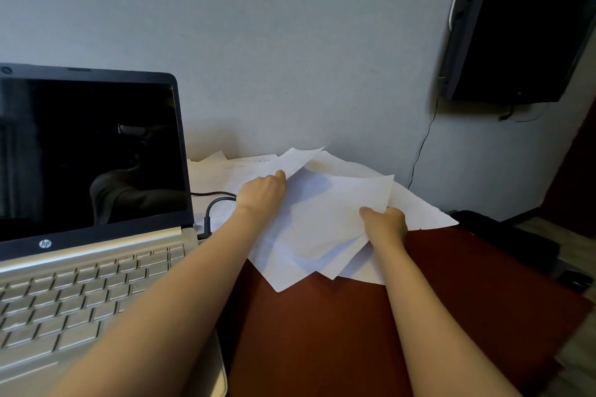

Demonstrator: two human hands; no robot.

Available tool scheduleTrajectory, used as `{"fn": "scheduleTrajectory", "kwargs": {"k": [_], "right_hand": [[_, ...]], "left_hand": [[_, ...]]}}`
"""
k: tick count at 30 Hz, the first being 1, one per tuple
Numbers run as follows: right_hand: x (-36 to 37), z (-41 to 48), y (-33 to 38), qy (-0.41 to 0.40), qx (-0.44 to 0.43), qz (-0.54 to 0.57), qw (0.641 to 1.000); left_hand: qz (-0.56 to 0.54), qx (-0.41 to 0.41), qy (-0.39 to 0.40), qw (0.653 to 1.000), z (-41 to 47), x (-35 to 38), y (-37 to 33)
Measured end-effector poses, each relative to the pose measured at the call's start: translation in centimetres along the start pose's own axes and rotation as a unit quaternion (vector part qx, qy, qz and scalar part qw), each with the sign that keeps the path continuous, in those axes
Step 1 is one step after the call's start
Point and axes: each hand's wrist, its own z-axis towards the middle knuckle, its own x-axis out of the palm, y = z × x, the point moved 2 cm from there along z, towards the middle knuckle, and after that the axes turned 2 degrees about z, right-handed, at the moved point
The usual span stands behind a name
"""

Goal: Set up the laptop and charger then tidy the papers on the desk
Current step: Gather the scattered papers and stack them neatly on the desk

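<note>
Your two bare hands hold a loose, fanned pile of plain white paper sheets (322,235) at the back of the desk, just right of the laptop and close to the wall. The sheets overlap at odd angles with their corners sticking out. Some rest on the desk and some are lifted.

Your left hand (263,195) pinches the far edge of one raised sheet, its fingers curled under the paper. Your right hand (385,224) grips the near right part of the pile, with the thumb on top and the fingers tucked beneath. More sheets lie flat behind the laptop, and the faint print on them is too small to read.

The open silver laptop with a black-framed dark screen (80,284) stands at the left. The picture's edge cuts off its left side and front. A black charger cable (214,203) is plugged into the laptop's right side and curves back under your left wrist; where it ends is hidden. Your left forearm crosses the laptop's right corner.

The desk is a smooth reddish-brown surface (338,332). Behind it is a plain pale grey wall (290,42). A black flat screen (522,22) hangs high on the right, partly cut off, with a thin dark wire (422,145) trailing down the wall below it. Beyond the desk's right edge sits a dark object (509,238), too dim to identify.
</note>
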Motion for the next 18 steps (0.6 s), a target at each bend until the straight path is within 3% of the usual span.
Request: {"fn": "scheduleTrajectory", "kwargs": {"k": [7, 13, 18], "right_hand": [[-0.1, 0.6, -0.3, 0.017, 0.031, 0.081, 0.996], [-0.9, 0.9, -0.2, 0.041, 0.115, 0.172, 0.977], [-1.4, 1.0, -0.1, 0.071, 0.150, 0.152, 0.974]], "left_hand": [[0.006, 0.197, -0.009, 0.980, -2.1, -0.7, 0.2], [-0.007, 0.374, -0.168, 0.912, -3.8, 0.7, 2.6], [-0.013, 0.441, -0.058, 0.896, -5.5, 0.5, 3.3]]}}
